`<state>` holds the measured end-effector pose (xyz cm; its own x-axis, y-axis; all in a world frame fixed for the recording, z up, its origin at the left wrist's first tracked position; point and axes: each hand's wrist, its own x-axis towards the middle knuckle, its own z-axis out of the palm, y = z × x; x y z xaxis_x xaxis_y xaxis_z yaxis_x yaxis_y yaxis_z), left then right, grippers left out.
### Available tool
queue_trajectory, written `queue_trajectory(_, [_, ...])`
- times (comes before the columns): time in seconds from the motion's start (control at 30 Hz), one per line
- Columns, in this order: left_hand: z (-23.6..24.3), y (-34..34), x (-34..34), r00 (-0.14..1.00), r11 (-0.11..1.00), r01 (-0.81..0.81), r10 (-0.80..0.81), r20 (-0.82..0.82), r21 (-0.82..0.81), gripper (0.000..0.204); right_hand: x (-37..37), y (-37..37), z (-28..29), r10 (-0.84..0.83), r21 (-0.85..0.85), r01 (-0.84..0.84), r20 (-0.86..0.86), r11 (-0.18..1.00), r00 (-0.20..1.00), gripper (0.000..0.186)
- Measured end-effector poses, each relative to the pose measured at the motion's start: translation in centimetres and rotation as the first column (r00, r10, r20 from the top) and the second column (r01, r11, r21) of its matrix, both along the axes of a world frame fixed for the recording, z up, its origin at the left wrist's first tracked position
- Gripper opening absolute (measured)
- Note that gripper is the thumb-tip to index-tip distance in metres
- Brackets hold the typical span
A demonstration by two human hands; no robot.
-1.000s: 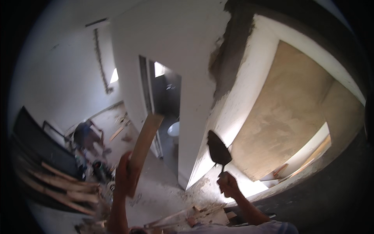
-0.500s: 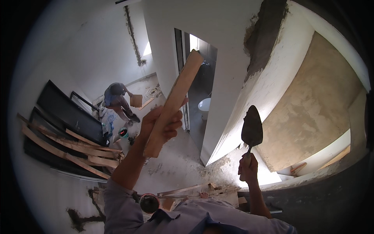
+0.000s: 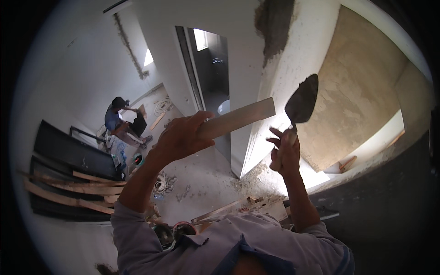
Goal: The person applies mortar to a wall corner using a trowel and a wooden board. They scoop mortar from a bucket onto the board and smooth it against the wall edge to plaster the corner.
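watching from afar through the head camera, i find a wooden board (image 3: 240, 118) held up before the chest, its near end in the left hand (image 3: 181, 133) and its free end pointing right and slightly upward. i'd judge it stiff and fairly light, dry enough not to slip, and hardly fragile, though the long free end should weigh on the wrist; a hold closer to its middle would balance better. in the right hand (image 3: 285, 151) i see a trowel (image 3: 302, 103), its dark leaf-shaped blade tipped up. i expect rigid metal, heavier toward the blade and best held by the handle, where the palm has it; whether anything coats the blade i can't tell.

as for pose, the left forearm slants up from the lower left, back of the hand toward me, fingers closed around the wood. the right forearm stands nearly upright, leaning a little left; the hand is wrapped loosely on the handle, with some fingers lifted toward the board. board end and blade look close but apart, though i can't judge depth. off left, a person (image 3: 120, 120) sits low beyond some stacked planks (image 3: 98, 189).
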<state>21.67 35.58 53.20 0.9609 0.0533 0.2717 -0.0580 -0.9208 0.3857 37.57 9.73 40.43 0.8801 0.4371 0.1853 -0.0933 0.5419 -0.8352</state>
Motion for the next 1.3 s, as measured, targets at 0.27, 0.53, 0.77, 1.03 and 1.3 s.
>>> queue_trajectory(0.27, [2.4,-1.7,1.4,0.979,0.940,0.171,-0.195,0.053,0.296,0.060,1.0,2.7,3.3,-0.220,0.048,0.230,-0.161,0.972,0.962,0.028])
queue_trajectory(0.53, [6.1,-1.3,2.3,0.997,0.918,0.067,-0.043,-0.070,0.390,0.036,5.9,0.2,5.4,-0.299,0.162,0.315,-0.114,0.935,0.947,0.024])
queue_trajectory(0.77, [7.1,-1.5,6.3,0.999,1.000,0.003,-0.004,0.046,0.017,0.037,12.1,-0.5,8.7,-0.164,0.303,0.169,-0.043,0.938,0.986,0.022])
queue_trajectory(1.03, [24.1,-0.4,16.1,0.948,0.961,-0.198,0.138,0.285,0.192,0.028,17.7,-8.4,3.4,-0.300,-0.096,0.305,0.068,0.947,0.952,0.023])
queue_trajectory(1.3, [28.4,1.0,23.0,0.944,0.928,-0.256,0.179,0.276,0.272,0.031,17.3,-15.4,-9.2,-0.358,-0.322,0.303,-0.125,0.897,0.925,0.025])
